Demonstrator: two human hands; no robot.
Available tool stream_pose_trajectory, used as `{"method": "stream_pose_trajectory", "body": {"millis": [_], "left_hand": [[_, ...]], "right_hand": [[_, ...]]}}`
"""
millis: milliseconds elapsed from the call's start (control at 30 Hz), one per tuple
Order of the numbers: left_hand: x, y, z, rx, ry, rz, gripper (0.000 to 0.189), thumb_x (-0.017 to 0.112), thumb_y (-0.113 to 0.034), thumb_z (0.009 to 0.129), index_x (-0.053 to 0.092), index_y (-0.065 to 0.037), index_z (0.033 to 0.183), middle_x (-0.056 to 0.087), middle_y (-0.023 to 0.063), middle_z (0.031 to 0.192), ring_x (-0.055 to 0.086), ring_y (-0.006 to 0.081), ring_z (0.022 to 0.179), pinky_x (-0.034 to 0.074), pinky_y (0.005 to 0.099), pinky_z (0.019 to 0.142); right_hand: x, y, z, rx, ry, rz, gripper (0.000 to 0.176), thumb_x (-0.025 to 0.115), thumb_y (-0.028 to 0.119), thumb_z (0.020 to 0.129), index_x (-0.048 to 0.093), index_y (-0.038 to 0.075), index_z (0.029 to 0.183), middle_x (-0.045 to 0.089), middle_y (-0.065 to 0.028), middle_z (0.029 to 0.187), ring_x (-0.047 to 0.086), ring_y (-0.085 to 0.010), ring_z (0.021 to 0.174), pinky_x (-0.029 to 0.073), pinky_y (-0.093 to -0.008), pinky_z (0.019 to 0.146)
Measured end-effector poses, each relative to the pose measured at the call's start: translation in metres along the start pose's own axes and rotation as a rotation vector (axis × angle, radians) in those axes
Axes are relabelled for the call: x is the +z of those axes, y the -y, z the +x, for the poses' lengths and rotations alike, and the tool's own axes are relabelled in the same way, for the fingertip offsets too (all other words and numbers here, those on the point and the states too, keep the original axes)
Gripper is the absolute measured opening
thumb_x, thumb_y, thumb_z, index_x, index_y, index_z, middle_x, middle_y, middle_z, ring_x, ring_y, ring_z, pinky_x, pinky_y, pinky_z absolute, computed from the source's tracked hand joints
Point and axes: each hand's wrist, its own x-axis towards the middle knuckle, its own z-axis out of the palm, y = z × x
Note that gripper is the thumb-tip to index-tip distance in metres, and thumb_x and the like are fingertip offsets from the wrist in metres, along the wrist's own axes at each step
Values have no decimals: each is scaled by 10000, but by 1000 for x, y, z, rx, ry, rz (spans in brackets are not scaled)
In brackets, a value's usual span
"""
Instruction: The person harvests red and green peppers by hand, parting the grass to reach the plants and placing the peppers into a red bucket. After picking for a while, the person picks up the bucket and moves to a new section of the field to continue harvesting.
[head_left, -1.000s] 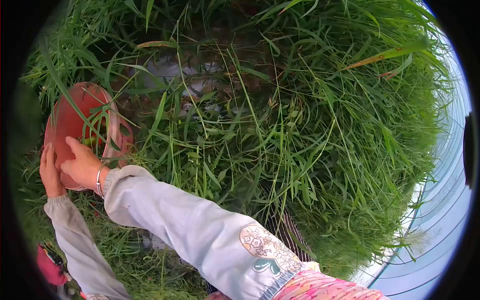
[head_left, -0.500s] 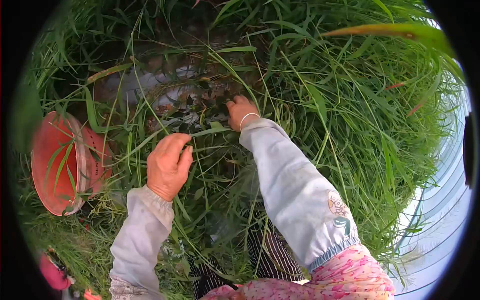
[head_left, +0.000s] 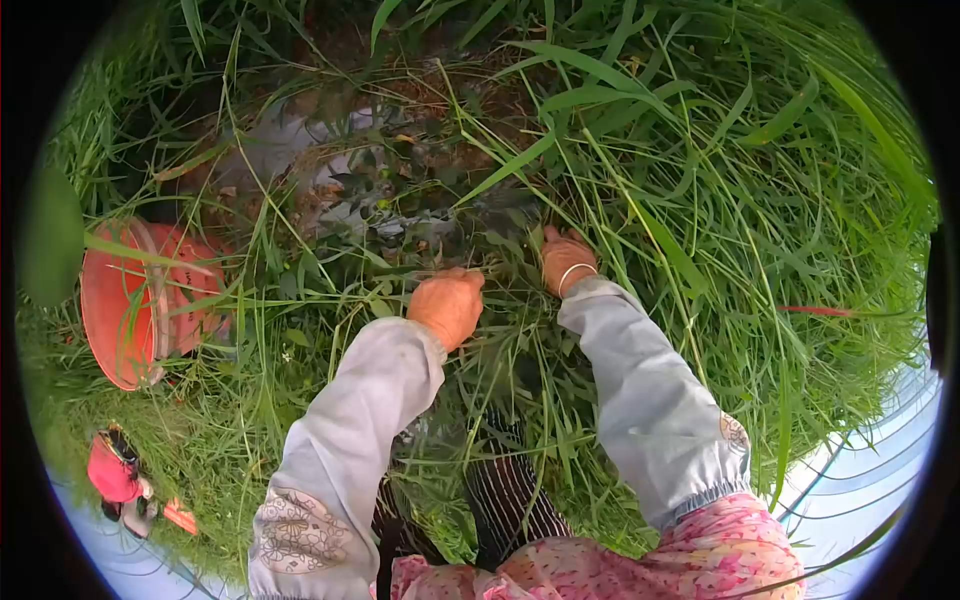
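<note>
- My left hand (head_left: 447, 305) is sunk knuckles-up in the grass (head_left: 700, 230). Its grip looks curled, but I cannot tell whether it holds any blades.
- My right hand (head_left: 566, 262), just beside it, has its fingers buried; I cannot tell that grip's state either.
- A dark-leaved plant (head_left: 400, 215) grows just beyond both hands.
- A red bucket (head_left: 120, 300) lies tipped, well to my left.

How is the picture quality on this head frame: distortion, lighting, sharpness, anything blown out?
Head view: heavy fisheye, black circular vignette, grass blades bowing outward; soft even daylight, no hard shadows; left hand and right hand sharp, no evident motion blur; pale strip at lower right looks washed out.
</note>
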Motion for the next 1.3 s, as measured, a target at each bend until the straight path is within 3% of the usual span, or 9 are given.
{"method": "stream_pose_trajectory", "body": {"millis": [267, 433, 467, 600, 800, 833, 967, 1133, 1300], "left_hand": [[23, 23, 25, -5, 160, 14, 251, 548, -70, 760, 619, -64, 1000, 603, 141, 916, 583, 313, 910, 469, 400, 795], [30, 63, 37, -88, 250, -12, 259, 519, -46, 783, 634, -81, 1012, 608, 138, 993, 579, 317, 937, 462, 401, 831], [23, 70, 39, -157, 232, -94, 246, 514, -46, 793, 640, -77, 1001, 610, 137, 1010, 579, 321, 941, 462, 400, 834], [14, 121, 53, -512, -44, -381, 180, 512, -21, 799, 665, -25, 895, 641, 179, 941, 596, 329, 917, 465, 347, 805], [46, 180, 97, -566, -405, -156, 195, 532, -87, 764, 659, -20, 896, 629, 223, 929, 598, 366, 909, 470, 411, 805], [42, 175, 101, -557, -421, -112, 193, 538, -100, 764, 656, -14, 889, 634, 223, 896, 603, 370, 888, 473, 422, 793], [13, 111, 98, -286, 197, 107, 266, 532, -264, 800, 657, -31, 831, 639, 189, 774, 618, 362, 755, 485, 449, 677], [44, 30, 89, -85, 83, -363, 380, 544, -354, 804, 600, -33, 1000, 613, 193, 963, 582, 349, 902, 454, 432, 798], [95, -20, 68, -75, 36, -494, 621, 601, -253, 726, 405, 45, 1235, 521, 214, 1134, 472, 353, 1095, 371, 416, 940]], "right_hand": [[51, -38, 30, -80, -240, 66, 521, 492, -20, 759, 454, 154, 1249, 449, -109, 1235, 471, -293, 1125, 339, -386, 983], [0, -7, -7, -209, -218, -68, 426, 500, 66, 800, 483, 188, 1207, 478, -115, 1223, 482, -324, 1103, 369, -404, 964], [8, -7, -5, -232, -279, -79, 549, 512, -43, 716, 496, 205, 1205, 458, -78, 1214, 500, -305, 1073, 380, -401, 955], [3, 6, -7, -166, -242, -50, 565, 517, -53, 701, 494, 203, 1205, 452, -84, 1214, 483, -353, 1045, 391, -409, 928], [16, -1, -4, -163, -307, 29, 620, 536, -80, 655, 496, 223, 1194, 462, -74, 1190, 476, -350, 1043, 402, -425, 918], [21, -4, -4, -190, -335, 26, 614, 534, -79, 657, 500, 225, 1189, 465, -73, 1184, 476, -348, 1045, 401, -428, 921], [17, -6, -8, -83, -297, 276, 622, 553, -76, 650, 510, 238, 1186, 471, -72, 1192, 488, -334, 1033, 407, -405, 924], [7, -14, -10, -249, -322, 55, 620, 583, -33, 644, 517, 212, 1210, 498, -88, 1176, 486, -334, 1051, 416, -398, 897], [6, -62, -1, -307, -297, 384, 484, 557, -81, 626, 587, 81, 1082, 593, -129, 1025, 536, -329, 929, 439, -357, 817]]}}
